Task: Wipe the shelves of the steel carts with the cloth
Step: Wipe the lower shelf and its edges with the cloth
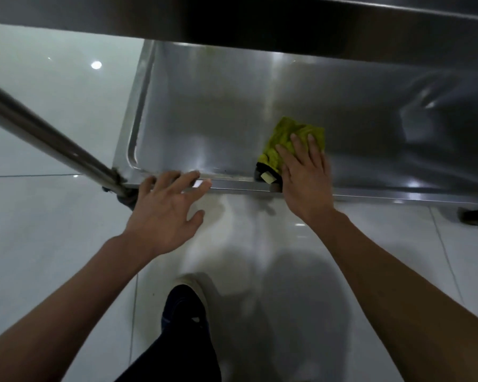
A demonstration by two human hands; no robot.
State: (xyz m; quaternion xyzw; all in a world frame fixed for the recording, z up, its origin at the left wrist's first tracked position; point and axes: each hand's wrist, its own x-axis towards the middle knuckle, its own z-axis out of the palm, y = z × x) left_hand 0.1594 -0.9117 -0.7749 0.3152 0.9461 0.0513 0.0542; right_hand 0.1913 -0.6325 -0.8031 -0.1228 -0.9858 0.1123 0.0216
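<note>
Left hand (164, 208) was spread loose over the shelf (232, 111) lip, grasping nothing. Right hand (305, 172) pressed the cloth (290, 136) flat near the front edge, fingers straight. Looked mid-wipe; next probably sweep toward the back and right.

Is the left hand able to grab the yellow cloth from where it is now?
Probably yes. The left hand rests open on the shelf's front edge, and nothing stands between it and the yellow cloth. But the right hand already presses flat on the cloth, covering part of it.
</note>
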